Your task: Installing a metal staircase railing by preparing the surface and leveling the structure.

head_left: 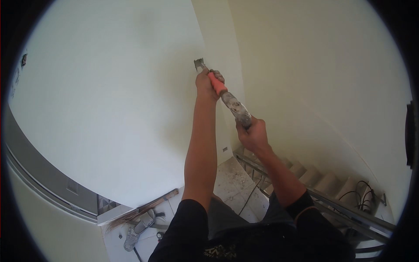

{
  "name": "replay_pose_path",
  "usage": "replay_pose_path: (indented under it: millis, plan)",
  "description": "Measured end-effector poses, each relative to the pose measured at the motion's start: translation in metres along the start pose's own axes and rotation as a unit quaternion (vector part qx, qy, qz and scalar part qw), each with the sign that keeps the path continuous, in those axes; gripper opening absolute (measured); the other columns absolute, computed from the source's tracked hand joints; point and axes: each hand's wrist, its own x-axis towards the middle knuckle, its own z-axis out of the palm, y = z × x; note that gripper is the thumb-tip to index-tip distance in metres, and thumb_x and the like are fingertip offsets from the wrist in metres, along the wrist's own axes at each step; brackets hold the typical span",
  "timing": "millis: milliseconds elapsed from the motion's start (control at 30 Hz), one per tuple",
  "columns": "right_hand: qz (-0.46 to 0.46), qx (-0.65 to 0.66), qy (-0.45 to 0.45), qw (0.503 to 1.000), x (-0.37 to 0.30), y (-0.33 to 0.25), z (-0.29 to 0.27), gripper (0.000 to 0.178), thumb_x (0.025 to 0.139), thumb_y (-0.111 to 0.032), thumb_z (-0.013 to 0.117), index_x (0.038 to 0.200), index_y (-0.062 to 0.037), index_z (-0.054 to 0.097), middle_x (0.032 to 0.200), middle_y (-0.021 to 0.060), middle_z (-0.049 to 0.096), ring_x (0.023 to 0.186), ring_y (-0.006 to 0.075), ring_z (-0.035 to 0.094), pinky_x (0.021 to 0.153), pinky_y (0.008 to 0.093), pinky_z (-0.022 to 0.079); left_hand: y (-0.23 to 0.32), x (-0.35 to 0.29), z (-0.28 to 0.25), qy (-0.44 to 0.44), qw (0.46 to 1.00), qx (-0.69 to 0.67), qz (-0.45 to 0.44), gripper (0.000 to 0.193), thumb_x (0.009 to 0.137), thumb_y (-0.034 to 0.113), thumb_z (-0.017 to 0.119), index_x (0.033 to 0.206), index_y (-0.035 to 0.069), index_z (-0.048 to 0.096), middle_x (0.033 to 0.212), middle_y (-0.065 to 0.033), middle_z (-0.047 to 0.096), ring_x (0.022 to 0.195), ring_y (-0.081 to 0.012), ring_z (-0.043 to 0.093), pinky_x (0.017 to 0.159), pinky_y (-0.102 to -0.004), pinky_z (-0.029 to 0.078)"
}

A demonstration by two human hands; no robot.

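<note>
My left hand (pixel 204 84) is raised in front of the pale wall, its fingers wrapped round an orange-handled scraper (pixel 218 84). Beyond the fist the scraper's short, flat metal blade (pixel 199 63) points up toward the wall; whether it touches the wall I cannot tell. Lower and to the right, my right hand (pixel 254 134) is closed on a grey, plaster-smeared piece (pixel 236 108). This piece runs in line with the orange handle and meets its lower end. Whether the two are joined as one tool cannot be made out.
A staircase (pixel 312 174) with a metal railing (pixel 331 200) descends at the lower right, with black cables (pixel 365 195) near it. Debris (pixel 233 176) lies on the tiled floor (pixel 222 192). Slippers (pixel 132 238) and a straw broom (pixel 144 209) are at lower left. A small outlet (pixel 225 149) sits low on the wall.
</note>
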Motion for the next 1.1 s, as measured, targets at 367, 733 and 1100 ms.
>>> replay_pose_path:
  millis: [367, 733, 1100]
  plan:
    - [0.019, 0.029, 0.006, 0.999, -0.013, -0.001, -0.013, 0.012, 0.076, -0.009, 0.061, 0.082, 0.0004, 0.057, 0.054, 0.0153, 0.053, 0.044, 0.0276, 0.052, 0.048, 0.0345, 0.043, 0.012, 0.013, -0.023, -0.156, 0.971, -0.173, -0.056, 0.036, 0.098, 0.035, 0.034, 0.081, 0.007, 0.05, 0.067, -0.0002, 0.051, 0.055, -0.0118, 0.049, 0.05, -0.0243, 0.045]
    - [-0.065, -0.039, -0.035, 0.996, 0.006, -0.003, -0.009, 0.016, 0.076, -0.012, 0.065, 0.08, -0.0024, 0.053, 0.061, 0.0174, 0.056, 0.058, 0.035, 0.06, 0.054, 0.0428, 0.046, 0.025, 0.015, -0.029, -0.217, 0.927, -0.274, -0.136, 0.017, 0.093, 0.016, 0.046, 0.086, 0.001, 0.049, 0.072, -0.0024, 0.053, 0.059, -0.0113, 0.05, 0.052, -0.0225, 0.045]
    - [-0.144, -0.182, -0.124, 0.965, 0.048, -0.028, 0.006, 0.017, 0.077, -0.015, 0.065, 0.085, -0.0063, 0.053, 0.071, 0.0123, 0.059, 0.063, 0.033, 0.06, 0.056, 0.0424, 0.047, 0.061, 0.007, -0.028, -0.195, 0.936, -0.208, -0.209, 0.003, 0.088, 0.001, 0.044, 0.086, 0.0, 0.045, 0.076, -0.0049, 0.049, 0.062, -0.0126, 0.049, 0.054, -0.0235, 0.045]
